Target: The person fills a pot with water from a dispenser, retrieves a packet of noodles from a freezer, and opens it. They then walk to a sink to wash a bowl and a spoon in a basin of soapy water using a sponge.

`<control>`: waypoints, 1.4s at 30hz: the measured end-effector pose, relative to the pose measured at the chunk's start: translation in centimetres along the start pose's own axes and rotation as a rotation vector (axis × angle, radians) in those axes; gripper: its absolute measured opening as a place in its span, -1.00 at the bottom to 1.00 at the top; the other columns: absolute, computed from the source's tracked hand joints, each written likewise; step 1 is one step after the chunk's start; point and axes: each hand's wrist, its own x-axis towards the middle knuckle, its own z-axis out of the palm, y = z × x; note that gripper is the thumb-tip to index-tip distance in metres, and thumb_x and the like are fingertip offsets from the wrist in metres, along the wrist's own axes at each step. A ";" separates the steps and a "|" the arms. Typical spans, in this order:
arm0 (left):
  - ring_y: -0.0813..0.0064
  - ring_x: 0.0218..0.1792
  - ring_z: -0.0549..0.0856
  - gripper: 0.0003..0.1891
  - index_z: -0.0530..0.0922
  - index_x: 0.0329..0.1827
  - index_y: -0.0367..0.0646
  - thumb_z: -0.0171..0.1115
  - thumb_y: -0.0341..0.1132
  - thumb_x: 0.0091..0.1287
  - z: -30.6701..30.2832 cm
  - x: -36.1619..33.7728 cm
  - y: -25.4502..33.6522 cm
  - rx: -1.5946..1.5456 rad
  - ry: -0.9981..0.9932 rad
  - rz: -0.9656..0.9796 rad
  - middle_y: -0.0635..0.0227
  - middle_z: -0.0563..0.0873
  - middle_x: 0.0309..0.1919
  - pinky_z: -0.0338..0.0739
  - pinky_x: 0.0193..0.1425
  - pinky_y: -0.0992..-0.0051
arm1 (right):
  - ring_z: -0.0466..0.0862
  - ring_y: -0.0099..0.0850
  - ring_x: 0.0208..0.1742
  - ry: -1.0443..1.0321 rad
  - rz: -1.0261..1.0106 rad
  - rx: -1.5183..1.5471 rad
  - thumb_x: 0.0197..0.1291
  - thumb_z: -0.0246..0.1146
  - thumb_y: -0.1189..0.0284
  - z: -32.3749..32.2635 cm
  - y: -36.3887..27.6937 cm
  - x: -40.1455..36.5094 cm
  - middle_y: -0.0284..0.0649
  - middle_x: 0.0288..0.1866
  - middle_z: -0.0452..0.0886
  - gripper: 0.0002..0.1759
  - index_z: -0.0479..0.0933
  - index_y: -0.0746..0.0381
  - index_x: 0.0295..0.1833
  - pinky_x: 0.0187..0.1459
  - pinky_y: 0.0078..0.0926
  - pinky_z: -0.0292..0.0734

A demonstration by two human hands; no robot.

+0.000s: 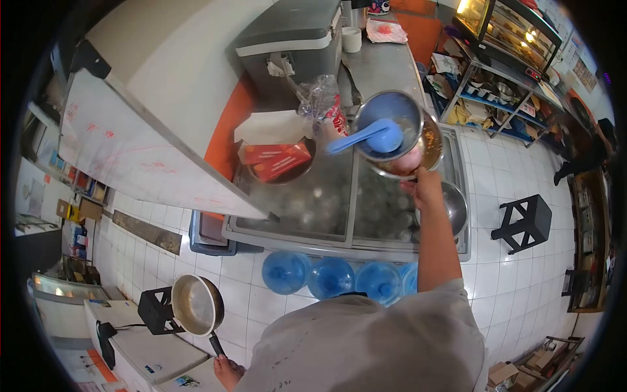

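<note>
My left hand is closed round the black handle of a pot, whose light inside shows, at the lower left. My right hand is at the near rim of a metal bowl with brown bits in it, its fingers bent there. Over that bowl sits a second metal bowl, with a blue ladle lying in it. A pinkish thing shows between the bowls. Another metal bowl stands just beyond my right wrist.
Glass-topped freezer in front, bearing red packets and a plastic bag. Grey cooler box behind. Blue water bottles stand below its near edge. Black stools are on both sides. A person's dark-clothed leg shows far right.
</note>
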 end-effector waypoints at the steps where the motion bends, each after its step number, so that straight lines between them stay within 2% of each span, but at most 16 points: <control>1: 0.69 -0.68 0.27 -0.63 0.40 -0.35 -0.03 0.16 -0.06 0.63 -0.1 0.2 -0.2 0.047 -0.004 0.006 0.57 0.30 -0.69 0.12 -0.60 0.52 | 0.78 -0.15 -0.27 0.008 -0.001 0.002 0.47 0.07 0.43 0.5 0.2 -1.5 0.03 0.04 0.70 -0.61 0.45 0.37 0.31 -0.34 -0.27 0.79; 9: 0.65 -0.69 0.28 -0.62 0.41 -0.35 -0.05 0.17 -0.02 0.61 -0.2 1.5 -1.4 0.150 0.009 0.010 0.53 0.32 -0.70 0.12 -0.60 0.48 | 0.81 -0.19 -0.29 -0.147 0.312 -0.034 0.49 0.04 0.45 2.7 5.8 -10.4 0.08 -0.02 0.73 -0.63 0.46 0.40 0.28 -0.29 -0.27 0.83; 17: 0.64 -0.66 0.32 -0.65 0.42 -0.32 -0.06 0.15 -0.05 0.61 0.6 0.1 0.3 0.144 -0.014 -0.001 0.51 0.35 -0.66 0.16 -0.57 0.50 | 0.82 -0.14 -0.19 -0.184 0.297 -0.005 0.51 0.00 0.47 3.7 11.8 -9.3 0.13 0.11 0.68 -0.57 0.29 0.40 0.40 -0.19 -0.21 0.87; 19: 0.65 -0.66 0.30 -0.64 0.40 -0.33 -0.05 0.16 -0.06 0.61 0.8 -0.4 0.5 0.153 -0.044 0.081 0.53 0.33 -0.67 0.14 -0.57 0.50 | 0.83 -0.13 -0.17 -0.197 0.289 -0.007 0.52 0.00 0.48 3.8 13.1 -8.7 0.13 0.15 0.66 -0.56 0.27 0.39 0.42 -0.18 -0.20 0.87; 22: 0.66 -0.66 0.27 -0.64 0.38 -0.36 -0.03 0.16 -0.07 0.61 1.0 -0.8 0.3 0.012 -0.052 0.003 0.55 0.31 -0.67 0.12 -0.58 0.49 | 0.83 -0.08 -0.13 -0.214 0.276 0.026 0.54 0.01 0.45 4.1 14.2 -8.3 0.15 0.20 0.64 -0.56 0.27 0.38 0.42 -0.15 -0.16 0.87; 24: 0.67 -0.66 0.27 -0.64 0.38 -0.36 -0.02 0.17 -0.08 0.61 3.3 -3.3 3.8 -0.023 -0.029 -0.036 0.56 0.30 -0.67 0.11 -0.58 0.49 | 0.81 -0.11 -0.06 -0.211 0.330 -0.012 0.52 0.12 0.34 4.2 13.3 -8.5 0.08 0.20 0.65 -0.50 0.27 0.24 0.47 -0.07 -0.15 0.83; 26: 0.68 -0.66 0.27 -0.64 0.37 -0.37 -0.01 0.17 -0.09 0.61 3.5 -4.1 4.4 -0.058 -0.005 -0.072 0.57 0.29 -0.68 0.10 -0.58 0.49 | 0.82 -0.10 -0.05 -0.047 0.374 -0.244 0.50 0.18 0.29 4.6 11.0 -8.0 0.12 0.19 0.65 -0.53 0.37 0.28 0.38 -0.10 -0.18 0.80; 28: 0.70 -0.70 0.28 -0.74 0.35 -0.27 0.02 0.15 -0.18 0.63 2.6 -3.5 2.9 -0.074 -0.048 -0.056 0.61 0.30 -0.67 0.15 -0.67 0.54 | 0.81 -0.18 -0.19 0.309 -0.326 -0.858 0.49 0.20 0.26 0.0 17.2 -0.6 0.08 0.10 0.66 -0.61 0.46 0.31 0.24 -0.15 -0.29 0.75; 30: 0.70 -0.70 0.27 -0.74 0.35 -0.27 0.02 0.15 -0.18 0.63 2.9 -4.3 3.6 -0.054 -0.006 -0.069 0.60 0.30 -0.67 0.15 -0.66 0.55 | 0.76 -0.26 0.13 0.261 -0.107 -0.490 0.40 0.31 0.20 -3.0 15.3 5.7 0.10 0.15 0.67 -0.40 0.47 0.45 0.33 0.06 -0.35 0.65; 32: 0.70 -0.70 0.26 -0.74 0.35 -0.27 0.02 0.14 -0.19 0.63 3.3 -4.9 4.1 -0.035 0.037 -0.089 0.60 0.30 -0.67 0.16 -0.65 0.55 | 0.68 -0.13 0.21 0.132 0.103 -0.316 0.39 0.33 0.20 -3.6 11.8 9.9 0.08 0.17 0.62 -0.34 0.41 0.43 0.42 0.14 -0.29 0.61; 33: 0.70 -0.70 0.27 -0.74 0.35 -0.28 0.02 0.14 -0.19 0.63 3.3 -4.9 4.2 -0.055 0.043 -0.092 0.60 0.31 -0.66 0.18 -0.65 0.55 | 0.68 -0.13 0.21 0.114 0.101 -0.328 0.39 0.33 0.20 -2.5 10.8 10.5 0.08 0.17 0.62 -0.34 0.41 0.43 0.42 0.14 -0.29 0.61; 35: 0.69 -0.70 0.27 -0.74 0.36 -0.28 0.02 0.14 -0.20 0.63 2.9 -4.8 3.9 -0.093 0.075 -0.098 0.59 0.31 -0.66 0.19 -0.64 0.55 | 0.66 0.04 0.17 0.358 0.181 0.083 0.40 0.33 0.24 0.3 9.1 11.3 0.10 0.23 0.54 -0.36 0.37 0.35 0.45 0.12 -0.11 0.64; 36: 0.69 -0.70 0.27 -0.74 0.36 -0.28 0.00 0.13 -0.20 0.63 2.5 -4.7 3.6 -0.114 0.070 -0.130 0.58 0.32 -0.66 0.20 -0.64 0.54 | 0.66 0.04 0.17 0.327 0.180 0.073 0.40 0.33 0.24 0.9 9.5 12.3 0.10 0.23 0.54 -0.36 0.37 0.35 0.45 0.12 -0.11 0.64; 38: 0.69 -0.70 0.28 -0.74 0.37 -0.29 -0.01 0.13 -0.21 0.63 2.0 -4.8 3.4 -0.164 0.098 -0.168 0.57 0.33 -0.65 0.21 -0.64 0.54 | 0.62 0.19 0.19 0.371 0.179 0.294 0.38 0.34 0.28 -0.5 11.6 16.5 0.15 0.34 0.43 -0.33 0.30 0.28 0.49 0.15 0.17 0.65; 40: 0.68 -0.68 0.30 -0.76 0.39 -0.27 -0.05 0.13 -0.23 0.62 1.7 -5.1 3.8 -0.082 0.117 -0.198 0.55 0.36 -0.63 0.23 -0.63 0.54 | 0.60 0.22 0.22 0.357 0.164 0.421 0.37 0.32 0.32 -1.1 12.2 19.6 0.12 0.39 0.39 -0.32 0.27 0.27 0.51 0.22 0.33 0.62; 42: 0.69 -0.66 0.31 -0.78 0.41 -0.26 -0.07 0.13 -0.25 0.62 1.1 -5.0 3.2 -0.078 0.160 -0.207 0.55 0.37 -0.62 0.24 -0.61 0.55 | 0.56 0.25 0.27 0.321 0.142 0.446 0.37 0.30 0.33 -2.4 12.9 22.5 0.11 0.46 0.33 -0.31 0.25 0.27 0.53 0.26 0.32 0.62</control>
